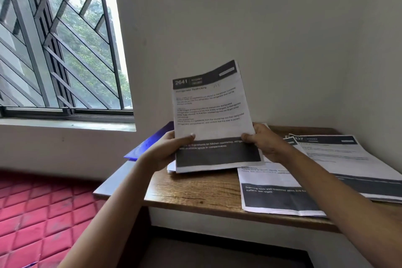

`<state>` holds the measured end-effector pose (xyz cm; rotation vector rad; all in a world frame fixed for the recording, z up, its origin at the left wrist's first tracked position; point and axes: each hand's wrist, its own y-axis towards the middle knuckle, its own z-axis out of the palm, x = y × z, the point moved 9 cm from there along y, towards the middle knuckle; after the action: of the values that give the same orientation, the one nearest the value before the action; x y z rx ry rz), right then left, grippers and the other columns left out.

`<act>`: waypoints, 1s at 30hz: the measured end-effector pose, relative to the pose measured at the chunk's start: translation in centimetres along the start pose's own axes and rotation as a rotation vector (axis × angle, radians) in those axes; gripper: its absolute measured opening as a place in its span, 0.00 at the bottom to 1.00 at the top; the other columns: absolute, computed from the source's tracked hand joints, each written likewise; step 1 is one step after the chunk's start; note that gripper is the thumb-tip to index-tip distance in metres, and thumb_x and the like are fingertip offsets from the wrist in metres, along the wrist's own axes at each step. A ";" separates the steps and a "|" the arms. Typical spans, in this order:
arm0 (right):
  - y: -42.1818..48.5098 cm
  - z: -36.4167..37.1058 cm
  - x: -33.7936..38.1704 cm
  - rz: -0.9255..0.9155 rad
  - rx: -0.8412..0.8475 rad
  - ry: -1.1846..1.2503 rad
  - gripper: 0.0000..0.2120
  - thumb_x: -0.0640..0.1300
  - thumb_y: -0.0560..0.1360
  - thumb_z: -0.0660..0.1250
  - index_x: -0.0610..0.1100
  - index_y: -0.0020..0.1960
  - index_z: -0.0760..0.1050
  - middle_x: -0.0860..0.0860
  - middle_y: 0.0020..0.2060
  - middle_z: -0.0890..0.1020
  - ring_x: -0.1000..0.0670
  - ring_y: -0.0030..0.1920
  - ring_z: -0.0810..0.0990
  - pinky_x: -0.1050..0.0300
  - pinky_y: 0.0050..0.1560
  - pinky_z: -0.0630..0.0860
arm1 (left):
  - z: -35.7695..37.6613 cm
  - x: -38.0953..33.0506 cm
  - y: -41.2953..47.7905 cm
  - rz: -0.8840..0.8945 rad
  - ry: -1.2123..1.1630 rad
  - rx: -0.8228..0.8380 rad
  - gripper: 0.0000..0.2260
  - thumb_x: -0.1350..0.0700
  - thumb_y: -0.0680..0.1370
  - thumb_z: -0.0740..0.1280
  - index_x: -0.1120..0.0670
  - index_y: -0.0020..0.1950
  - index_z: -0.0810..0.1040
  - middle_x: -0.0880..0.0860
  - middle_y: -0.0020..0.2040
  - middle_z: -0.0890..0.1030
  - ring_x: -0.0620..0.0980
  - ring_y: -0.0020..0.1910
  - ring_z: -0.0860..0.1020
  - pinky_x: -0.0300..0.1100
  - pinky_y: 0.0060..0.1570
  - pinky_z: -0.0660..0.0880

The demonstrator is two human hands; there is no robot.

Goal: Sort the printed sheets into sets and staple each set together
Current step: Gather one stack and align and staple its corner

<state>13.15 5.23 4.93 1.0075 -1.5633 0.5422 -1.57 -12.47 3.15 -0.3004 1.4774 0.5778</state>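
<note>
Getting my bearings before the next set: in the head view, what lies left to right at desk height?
Red quilted mat → blue folder → left hand → held 2641 sheet → right hand → printed sheets lying on the desk.

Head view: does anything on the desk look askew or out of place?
Yes. The loose sheets lie fanned and skewed on the desk, the front one reaching its front edge. A blue folder juts past the left edge. The held sheets look undamaged, one top corner slightly curled.
</note>
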 end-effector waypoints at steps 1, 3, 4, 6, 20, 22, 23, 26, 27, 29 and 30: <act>-0.2 0.0 -0.6 0.035 0.033 0.001 0.17 0.31 0.78 0.61 0.38 0.66 0.72 0.48 0.58 0.79 0.48 0.60 0.75 0.58 0.62 0.70 | 0.0 0.0 0.1 -0.014 -0.070 0.030 0.13 0.58 0.75 0.68 0.57 0.59 0.77 0.55 0.54 0.84 0.51 0.51 0.83 0.41 0.46 0.80; -0.5 0.2 -2.2 0.108 0.102 0.014 0.17 0.32 0.77 0.62 0.38 0.65 0.73 0.46 0.59 0.80 0.46 0.61 0.76 0.56 0.63 0.71 | -0.5 -0.1 0.7 -0.025 -0.169 0.008 0.18 0.56 0.74 0.68 0.59 0.63 0.76 0.59 0.57 0.82 0.55 0.54 0.82 0.46 0.49 0.81; -0.7 0.3 -3.0 0.147 0.136 0.026 0.16 0.32 0.77 0.63 0.38 0.64 0.73 0.45 0.59 0.80 0.45 0.62 0.75 0.52 0.65 0.71 | -0.9 -0.2 1.1 -0.023 -0.184 -0.038 0.18 0.55 0.75 0.68 0.60 0.63 0.76 0.60 0.57 0.82 0.56 0.53 0.83 0.48 0.50 0.81; -1.6 0.8 -3.9 0.212 0.218 0.035 0.14 0.32 0.77 0.63 0.40 0.61 0.75 0.45 0.56 0.81 0.44 0.60 0.77 0.51 0.62 0.73 | -2.0 -0.1 1.7 -0.019 -0.174 -0.160 0.14 0.56 0.78 0.66 0.60 0.62 0.76 0.60 0.51 0.84 0.55 0.47 0.84 0.49 0.45 0.82; 2.1 -2.7 -2.0 0.273 -0.030 0.181 0.08 0.33 0.79 0.60 0.34 0.55 0.75 0.42 0.45 0.83 0.48 0.33 0.84 0.51 0.33 0.82 | 1.9 4.5 0.8 -0.212 -0.204 -0.163 0.04 0.66 0.79 0.63 0.61 0.52 0.76 0.60 0.37 0.84 0.55 0.32 0.84 0.51 0.31 0.81; 2.6 -2.9 -2.2 0.251 -0.122 0.226 0.07 0.32 0.79 0.59 0.36 0.53 0.75 0.44 0.36 0.84 0.49 0.28 0.83 0.51 0.28 0.80 | 2.0 5.0 0.7 -0.245 -0.187 -0.148 0.04 0.66 0.79 0.64 0.61 0.51 0.76 0.61 0.37 0.84 0.56 0.33 0.84 0.54 0.33 0.82; 2.6 -2.8 -2.5 0.246 -0.138 0.236 0.07 0.31 0.79 0.59 0.37 0.53 0.75 0.45 0.32 0.84 0.49 0.28 0.83 0.51 0.28 0.80 | 1.9 5.2 0.7 -0.256 -0.175 -0.140 0.04 0.66 0.78 0.64 0.60 0.52 0.77 0.61 0.39 0.84 0.57 0.34 0.84 0.55 0.36 0.82; 2.3 -2.2 -4.1 0.261 -0.147 0.235 0.09 0.32 0.79 0.59 0.38 0.56 0.75 0.44 0.39 0.83 0.46 0.36 0.82 0.51 0.31 0.80 | 1.1 5.1 1.0 -0.263 -0.125 -0.111 0.05 0.63 0.78 0.65 0.60 0.53 0.77 0.61 0.42 0.84 0.57 0.38 0.84 0.55 0.41 0.82; 2.3 -2.0 -4.7 0.265 -0.146 0.235 0.09 0.32 0.79 0.59 0.39 0.57 0.74 0.43 0.42 0.82 0.45 0.39 0.82 0.51 0.33 0.81 | 1.0 4.9 1.2 -0.249 -0.123 -0.101 0.05 0.61 0.79 0.65 0.60 0.53 0.78 0.60 0.42 0.84 0.56 0.38 0.84 0.53 0.41 0.82; 2.3 -1.8 -5.6 0.270 -0.144 0.240 0.10 0.32 0.79 0.59 0.39 0.58 0.74 0.42 0.45 0.81 0.44 0.42 0.81 0.50 0.36 0.81 | 0.9 4.3 1.7 -0.195 -0.146 -0.095 0.06 0.58 0.80 0.63 0.59 0.51 0.78 0.59 0.42 0.84 0.54 0.37 0.84 0.50 0.40 0.82; 2.2 -1.7 -5.9 0.270 -0.141 0.240 0.10 0.32 0.79 0.60 0.38 0.58 0.74 0.43 0.45 0.82 0.44 0.42 0.81 0.50 0.38 0.81 | 0.9 4.0 2.1 -0.168 -0.159 -0.105 0.06 0.58 0.81 0.62 0.58 0.50 0.78 0.58 0.41 0.84 0.53 0.36 0.84 0.49 0.40 0.82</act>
<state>12.16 9.58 0.10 0.6037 -1.5059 0.7019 -1.98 -9.59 -0.37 -0.4470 1.2575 0.5321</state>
